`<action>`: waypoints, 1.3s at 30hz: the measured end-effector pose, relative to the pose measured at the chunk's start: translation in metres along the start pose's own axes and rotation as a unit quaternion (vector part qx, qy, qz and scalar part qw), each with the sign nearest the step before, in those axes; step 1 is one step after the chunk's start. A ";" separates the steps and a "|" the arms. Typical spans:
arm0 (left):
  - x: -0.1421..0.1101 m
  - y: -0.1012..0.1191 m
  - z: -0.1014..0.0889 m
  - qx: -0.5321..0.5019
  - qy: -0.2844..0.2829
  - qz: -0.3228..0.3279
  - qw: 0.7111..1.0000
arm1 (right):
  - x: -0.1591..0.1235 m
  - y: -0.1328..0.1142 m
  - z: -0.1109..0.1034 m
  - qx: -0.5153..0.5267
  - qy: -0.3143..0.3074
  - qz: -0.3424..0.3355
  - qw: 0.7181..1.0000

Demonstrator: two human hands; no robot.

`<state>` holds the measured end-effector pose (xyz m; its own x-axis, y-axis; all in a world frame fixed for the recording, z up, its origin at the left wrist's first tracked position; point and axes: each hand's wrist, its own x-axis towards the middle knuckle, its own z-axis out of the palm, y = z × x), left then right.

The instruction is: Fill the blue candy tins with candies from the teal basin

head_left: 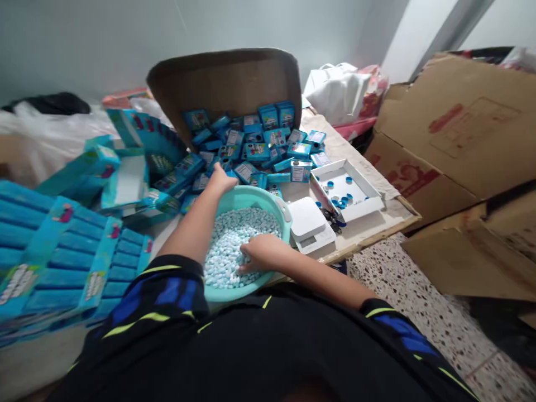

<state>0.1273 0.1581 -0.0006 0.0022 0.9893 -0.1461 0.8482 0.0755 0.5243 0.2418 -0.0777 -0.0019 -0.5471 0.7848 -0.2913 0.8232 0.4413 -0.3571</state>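
Note:
My left hand reaches over the far left rim of a mint-green plastic basin to a pile of small blue printed boxes. Its fingertips are blurred among the boxes, so I cannot tell whether it grips one. Inside the basin, my right hand has its curled fingers down in a mass of small white and pale blue pellets. Its fingertips partly sink into the pellets.
Behind the pile stands a brown cardboard carton. Blue display packs lie on the left. Right of the basin are a white scale and a white tray with several blue caps. Large cartons stand beyond the table edge.

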 end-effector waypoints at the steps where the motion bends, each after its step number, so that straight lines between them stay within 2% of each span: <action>1: -0.003 -0.005 -0.005 -0.015 0.027 0.027 0.999 | 0.000 0.001 -0.001 0.002 0.001 -0.005 1.000; 4: -0.019 -0.023 -0.024 -0.079 0.132 0.088 0.984 | 0.001 0.004 -0.001 0.004 0.009 -0.016 1.000; 6: -0.034 -0.033 -0.039 -0.144 0.205 0.104 0.963 | 0.002 0.007 0.001 0.008 0.014 -0.024 1.000; 9: -0.065 -0.043 -0.053 -0.279 0.304 0.095 0.906 | 0.002 0.009 0.005 0.017 0.032 -0.045 0.998; 11: -0.093 -0.047 -0.054 -0.361 0.329 0.069 0.870 | 0.002 0.009 0.007 0.025 0.057 -0.038 0.997; 13: -0.123 -0.050 -0.048 -0.415 0.279 0.032 0.865 | 0.002 0.008 0.009 0.033 0.087 -0.010 0.996; 15: -0.147 -0.054 -0.041 -0.455 0.159 0.014 0.876 | 0.002 0.008 0.011 0.040 0.108 0.018 0.993; 17: -0.162 -0.060 -0.038 -0.478 0.041 0.032 0.877 | 0.004 0.008 0.011 0.046 0.118 0.035 0.991; 19: -0.167 -0.064 -0.038 -0.499 -0.008 0.039 0.866 | 0.006 0.008 0.011 0.049 0.118 0.046 0.991; 21: -0.164 -0.065 -0.040 -0.547 0.001 0.007 0.837 | 0.007 0.009 0.011 0.055 0.109 0.055 0.991; 25: -0.156 -0.063 -0.046 -0.687 0.037 -0.099 0.718 | 0.009 0.011 0.011 0.069 0.091 0.060 0.992; 26: -0.156 -0.061 -0.046 -0.697 0.046 -0.125 0.704 | 0.009 0.011 0.011 0.063 0.088 0.056 0.993; 27: -0.156 -0.059 -0.046 -0.691 0.055 -0.150 0.705 | 0.009 0.011 0.011 0.051 0.087 0.050 0.994; 29: -0.157 -0.056 -0.045 -0.652 0.079 -0.182 0.732 | 0.009 0.010 0.012 0.017 0.089 0.035 0.995; 32: -0.159 -0.054 -0.042 -0.614 0.104 -0.185 0.760 | 0.010 0.010 0.015 -0.018 0.096 0.005 0.995; 39: -0.154 -0.066 -0.041 -0.613 0.124 -0.203 0.753 | 0.014 0.015 0.024 -0.004 0.112 -0.058 0.992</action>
<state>0.0495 0.0060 0.0219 -0.3538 0.8347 -0.4219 -0.3746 0.2869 0.8817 0.2427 -0.0706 -0.0321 -0.5911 0.8054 -0.0439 0.7589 0.5368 -0.3686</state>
